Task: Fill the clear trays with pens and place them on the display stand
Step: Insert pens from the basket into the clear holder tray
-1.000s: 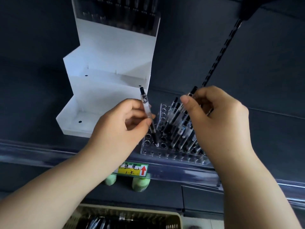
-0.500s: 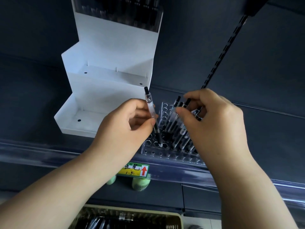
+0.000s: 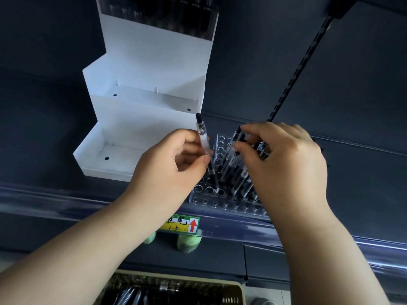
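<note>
Left hand: thumb and fingers curled in, pinching one pen at mid-barrel. The pen is nearly upright, black cap end up, tip down at a hole near the front left of the tray; whether the tip is in the hole cannot be told.

Right hand: fingers bent over, thumb and forefinger closed on the tops of the pens that stand leaning in the tray's right half. The palm hides the rest of that side.

Tray: clear, drilled with rows of round holes, sitting on the dark shelf just behind the rail – left rows unfilled, right rows filled.

Stand: white, stepped in three tiers, just left of and behind the tray. The lower two steps are bare white; the top tier carries a clear tray of dark pens.

Label: yellow-green with a red arrow, clipped to the rail below the tray. Two pale green round things sit under it.

Basket: at the bottom edge, between the forearms – loose pens inside.

Slotted strip: black, running up the back wall behind the right hand.
</note>
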Motion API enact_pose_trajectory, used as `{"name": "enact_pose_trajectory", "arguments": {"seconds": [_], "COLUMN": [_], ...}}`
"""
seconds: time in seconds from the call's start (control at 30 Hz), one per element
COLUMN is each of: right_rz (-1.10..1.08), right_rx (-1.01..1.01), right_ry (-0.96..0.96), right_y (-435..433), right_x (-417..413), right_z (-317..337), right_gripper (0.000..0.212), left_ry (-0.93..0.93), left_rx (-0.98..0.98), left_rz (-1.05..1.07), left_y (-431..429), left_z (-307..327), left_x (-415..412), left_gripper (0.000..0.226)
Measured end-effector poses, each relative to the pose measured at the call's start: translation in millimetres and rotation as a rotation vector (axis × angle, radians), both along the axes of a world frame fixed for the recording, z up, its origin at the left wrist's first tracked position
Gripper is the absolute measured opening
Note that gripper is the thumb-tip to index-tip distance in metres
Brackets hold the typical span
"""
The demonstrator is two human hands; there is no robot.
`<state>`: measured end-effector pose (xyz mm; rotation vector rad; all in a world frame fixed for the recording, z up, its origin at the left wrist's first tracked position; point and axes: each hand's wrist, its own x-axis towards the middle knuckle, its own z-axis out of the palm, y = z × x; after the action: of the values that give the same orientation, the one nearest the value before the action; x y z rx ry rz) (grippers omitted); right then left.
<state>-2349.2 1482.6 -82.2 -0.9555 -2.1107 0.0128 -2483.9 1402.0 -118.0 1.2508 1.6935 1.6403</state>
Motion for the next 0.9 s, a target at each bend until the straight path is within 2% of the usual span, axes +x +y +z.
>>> {"name": "enact_pose_trajectory", "arguments": {"seconds": [0.2, 0.47, 0.57, 0.77, 0.9], "right_rz": [0.025, 0.094, 0.099, 0.117, 0.133], "right_rx": [0.044, 0.045, 0.024, 0.004, 0.003], "right_ry": [0.011, -0.040, -0.051, -0.022, 0.004], "right_y": [0.9, 2.0, 2.5, 4.0, 4.9], "right_x": [-1.0, 2.1, 4.8, 6.8, 9.3], "right_z": [-2.1, 2.3, 3.3, 4.1, 5.1], "right_gripper": [0.007, 0.009, 0.008, 0.017, 0.018], "left_ry": [0.015, 0.068, 0.085, 0.229, 0.364], "left_rx": [0.038, 0.065, 0.062, 0.047, -0.041], "left_rz": [-0.010, -0.056, -0.069, -0.074, -0.076], "left_y": [5.1, 11.1, 12.3, 15.2, 19.0], "left_z": [-2.0, -5.6, -7.4, -9.9, -17.2], "left_x": [1.6, 5.6, 6.7, 13.2, 16.8], "left_gripper": [0.022, 0.035, 0.032, 0.036, 0.020]}}
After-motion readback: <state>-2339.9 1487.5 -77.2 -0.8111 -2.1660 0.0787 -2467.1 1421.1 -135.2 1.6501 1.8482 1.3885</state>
